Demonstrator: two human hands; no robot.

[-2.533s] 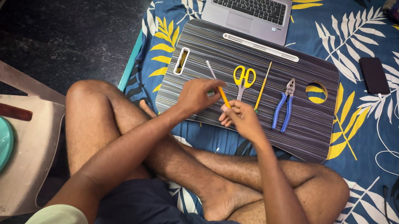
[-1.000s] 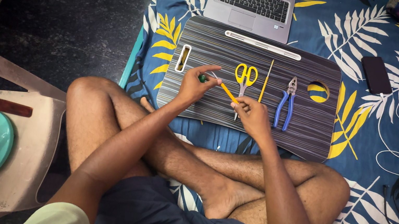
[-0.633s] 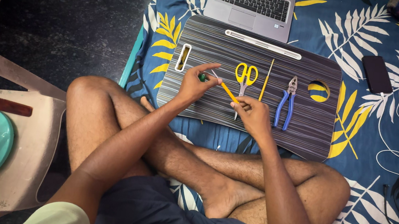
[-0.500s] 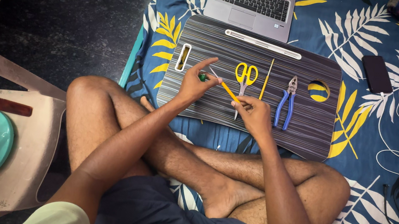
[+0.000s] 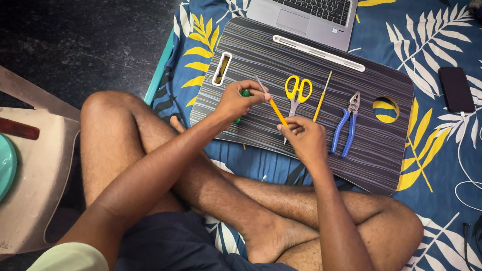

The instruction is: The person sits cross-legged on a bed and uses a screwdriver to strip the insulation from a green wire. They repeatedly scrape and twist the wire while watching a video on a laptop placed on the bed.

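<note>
The left hand (image 5: 239,99) grips a small green-handled tool (image 5: 245,93); the right hand (image 5: 307,138) pinches the lower end of a thin yellow-orange rod (image 5: 277,112). The rod spans the two hands above the striped grey lap tray (image 5: 372,155). Judged step: working the tool tip against the rod's upper end. The next move calls for a steady right-hand hold and fine tip alignment. The contact point and the tool's type are too small to make out; the left fingers hide most of the handle.
</note>
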